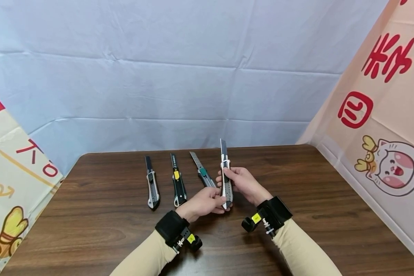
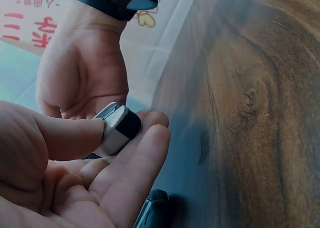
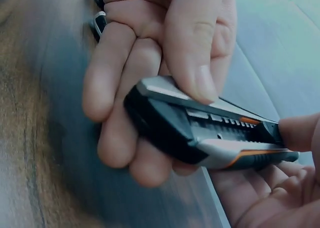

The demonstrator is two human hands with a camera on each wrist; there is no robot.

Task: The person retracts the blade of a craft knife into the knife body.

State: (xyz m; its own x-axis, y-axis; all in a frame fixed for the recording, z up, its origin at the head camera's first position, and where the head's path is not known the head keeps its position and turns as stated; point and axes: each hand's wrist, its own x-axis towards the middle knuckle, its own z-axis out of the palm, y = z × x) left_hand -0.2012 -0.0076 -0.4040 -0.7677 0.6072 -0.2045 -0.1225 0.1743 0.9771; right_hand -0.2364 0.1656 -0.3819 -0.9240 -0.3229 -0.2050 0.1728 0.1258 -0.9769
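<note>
the white utility knife (image 1: pixel 226 180) is being held just above the desk (image 1: pixel 314 199) toward its near edge, long axis pointing at the far edge, blade extended. left hand (image 1: pixel 202 202) fingers are pinching its butt; right hand (image 1: pixel 243 184) is curling around the body, thumb on the slider.

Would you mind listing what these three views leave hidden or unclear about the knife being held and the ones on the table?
- Held utility knife: head view, mid-body covered by the right hand; butt covered by the left hand.
- Its blade: cut off in both wrist views.
- Its slider position: right wrist view, hidden under the thumb.
- Green-slider knife: head view, rear end hidden behind the left hand.
- Markings on the table knives: too small.
</note>
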